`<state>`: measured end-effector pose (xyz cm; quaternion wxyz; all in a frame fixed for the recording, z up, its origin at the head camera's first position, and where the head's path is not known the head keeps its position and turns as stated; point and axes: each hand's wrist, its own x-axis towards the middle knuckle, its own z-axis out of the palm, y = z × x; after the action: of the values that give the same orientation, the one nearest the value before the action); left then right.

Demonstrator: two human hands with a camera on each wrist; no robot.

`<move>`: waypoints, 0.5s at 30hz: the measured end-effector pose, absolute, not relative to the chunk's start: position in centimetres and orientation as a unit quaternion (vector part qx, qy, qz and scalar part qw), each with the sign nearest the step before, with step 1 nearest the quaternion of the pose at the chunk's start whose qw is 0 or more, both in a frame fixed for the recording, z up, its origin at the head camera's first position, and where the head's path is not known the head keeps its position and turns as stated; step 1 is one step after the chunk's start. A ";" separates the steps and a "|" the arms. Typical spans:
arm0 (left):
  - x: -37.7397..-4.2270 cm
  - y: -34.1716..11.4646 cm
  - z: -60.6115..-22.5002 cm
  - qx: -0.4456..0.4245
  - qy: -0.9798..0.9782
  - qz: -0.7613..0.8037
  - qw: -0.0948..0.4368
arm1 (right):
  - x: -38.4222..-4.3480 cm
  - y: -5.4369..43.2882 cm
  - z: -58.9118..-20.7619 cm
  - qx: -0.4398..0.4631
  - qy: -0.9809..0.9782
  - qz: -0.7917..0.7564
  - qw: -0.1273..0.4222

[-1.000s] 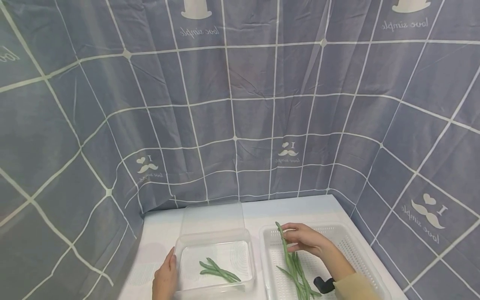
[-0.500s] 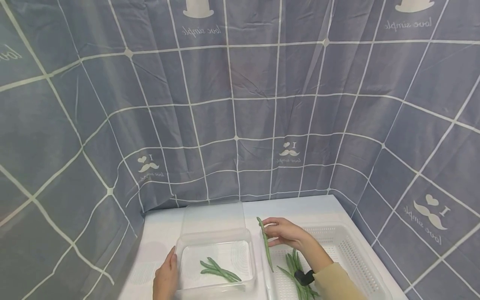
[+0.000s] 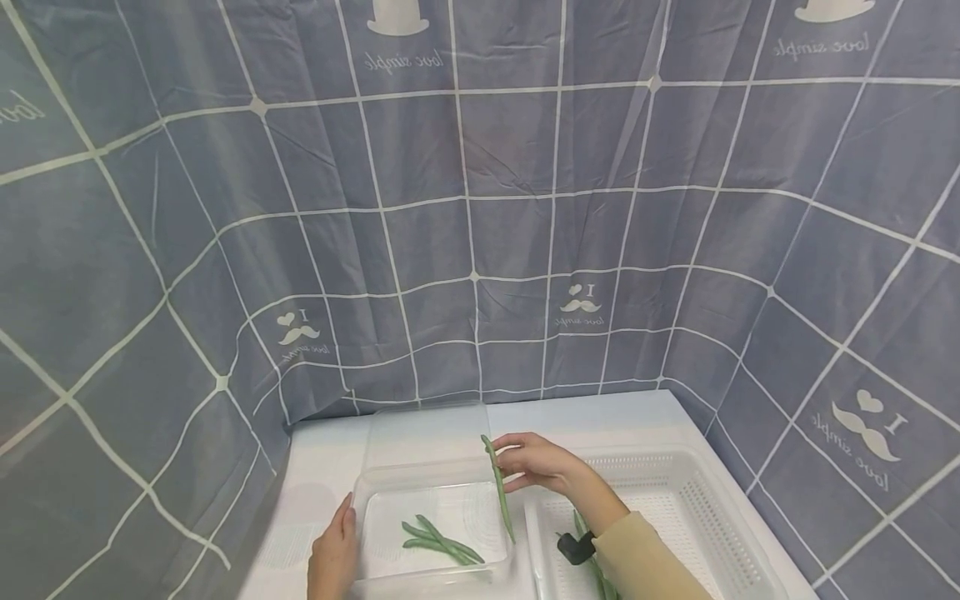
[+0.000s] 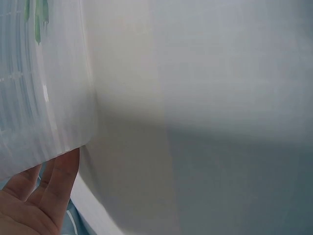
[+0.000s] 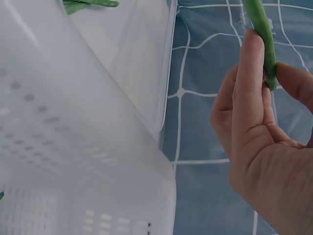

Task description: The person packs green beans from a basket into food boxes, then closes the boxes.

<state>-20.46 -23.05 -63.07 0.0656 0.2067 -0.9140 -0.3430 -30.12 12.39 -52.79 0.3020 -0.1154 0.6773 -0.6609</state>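
My right hand (image 3: 542, 462) pinches one long green bean (image 3: 498, 487) between thumb and fingers, over the right side of a clear plastic container (image 3: 431, 473). In the right wrist view, that bean (image 5: 266, 41) sticks up from the fingertips. Several green beans (image 3: 444, 543) lie crossed on the container's floor. My left hand (image 3: 333, 554) rests against the container's left side; the left wrist view shows its fingers (image 4: 61, 181) extended along the wall. Right of the container, more green beans (image 3: 606, 581) lie in a white perforated basket (image 3: 712, 492), partly hidden by my right arm.
A flat clear lid (image 3: 427, 429) lies behind the container on the white table (image 3: 600, 412). A dark wrist-camera mount (image 3: 576, 547) sits at my right wrist, over the basket. Grey-blue checked curtain (image 3: 510, 233) encloses the table at the back and sides.
My right hand has lifted the bean out of the basket and carried it left to the container's right side. My left hand has stayed at the container.
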 end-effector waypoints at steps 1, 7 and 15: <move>-20.5 -23.1 -63.1 0.206 -0.914 -0.343 0.066 | -30.2 12.1 -52.9 -0.115 0.678 -0.660 0.302; -20.4 -23.1 -63.1 0.202 -0.916 -0.340 0.069 | -30.5 10.1 -53.2 -0.115 0.683 -0.654 0.304; -20.3 -23.0 -62.8 0.201 -0.915 -0.343 0.070 | -30.6 7.4 -53.6 -0.111 0.696 -0.638 0.310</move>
<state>-20.28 -22.97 -62.84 0.0697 0.2009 -0.9151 -0.3426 -30.60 7.38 -53.57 0.3097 -0.1109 0.6958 -0.6385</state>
